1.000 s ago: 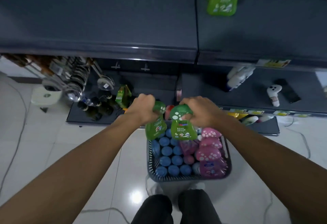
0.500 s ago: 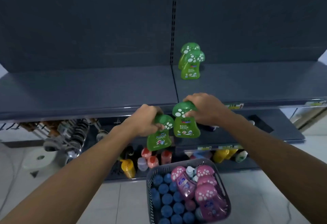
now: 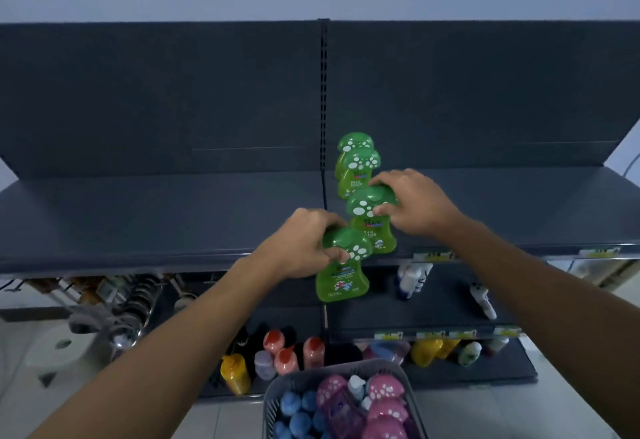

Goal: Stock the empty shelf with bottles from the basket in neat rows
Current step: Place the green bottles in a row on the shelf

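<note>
Head view: two green bottles [image 3: 356, 168] stand one behind the other at frame centre on the shelf [image 3: 173, 216], which is otherwise bare. My left hand [image 3: 304, 244] grips a third bottle [image 3: 341, 279] by its cap below the shelf edge, and my right hand [image 3: 412, 203] grips a fourth bottle [image 3: 372, 227] at that edge, in line with the pair. The basket [image 3: 277, 400] at lower centre is well filled, so I judge stocking barely begun.

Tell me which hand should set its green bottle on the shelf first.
Right. The right hand holds the upper bottle over the shelf, lined up in front of the two standing green bottles. The left hand holds the lower bottle mostly below the shelf's front edge.
</note>
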### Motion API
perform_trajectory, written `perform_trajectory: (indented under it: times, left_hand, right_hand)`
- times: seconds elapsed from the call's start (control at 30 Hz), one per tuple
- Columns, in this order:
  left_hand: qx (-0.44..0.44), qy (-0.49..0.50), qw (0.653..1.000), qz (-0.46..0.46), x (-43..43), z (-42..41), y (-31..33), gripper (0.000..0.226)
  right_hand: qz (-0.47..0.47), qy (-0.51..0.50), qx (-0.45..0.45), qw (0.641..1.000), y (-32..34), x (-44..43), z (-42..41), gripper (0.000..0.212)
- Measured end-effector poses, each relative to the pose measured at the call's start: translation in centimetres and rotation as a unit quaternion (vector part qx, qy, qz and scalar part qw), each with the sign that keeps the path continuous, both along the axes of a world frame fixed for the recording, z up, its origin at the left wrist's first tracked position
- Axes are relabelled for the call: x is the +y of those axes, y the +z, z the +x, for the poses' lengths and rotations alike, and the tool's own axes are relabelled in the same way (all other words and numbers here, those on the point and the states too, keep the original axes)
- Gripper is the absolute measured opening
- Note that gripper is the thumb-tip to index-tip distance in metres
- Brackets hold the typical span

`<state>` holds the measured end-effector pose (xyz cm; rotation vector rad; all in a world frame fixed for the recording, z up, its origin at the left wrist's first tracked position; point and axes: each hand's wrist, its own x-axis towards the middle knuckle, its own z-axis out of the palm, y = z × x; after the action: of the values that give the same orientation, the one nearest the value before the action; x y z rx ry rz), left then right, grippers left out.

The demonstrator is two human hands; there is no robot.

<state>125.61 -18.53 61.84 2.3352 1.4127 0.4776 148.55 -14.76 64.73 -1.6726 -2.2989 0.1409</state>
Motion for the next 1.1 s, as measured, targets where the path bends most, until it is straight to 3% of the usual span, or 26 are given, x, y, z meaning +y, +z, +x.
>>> perform_trajectory:
  times: [0.4,0.83,1.1]
  left_hand:
    - [-0.104,0.070,0.991,0.042,5.2,6.1,2.1,0.048]
    - [-0.075,0.097,0.992,0.039,9.7,8.2,0.6,0.050]
    - [-0.064,0.082,0.994,0.046,11.7,8.4,0.1,0.051]
  right_hand:
    - [0.015,0.028,0.034,0.999,0.3,7.9,3.5,0.052]
    - [-0.014,0.031,0.052,0.998,-2.3,13.8,4.5,0.049]
    - [-0.033,0.024,0.107,0.993,-2.9,16.0,4.7,0.049]
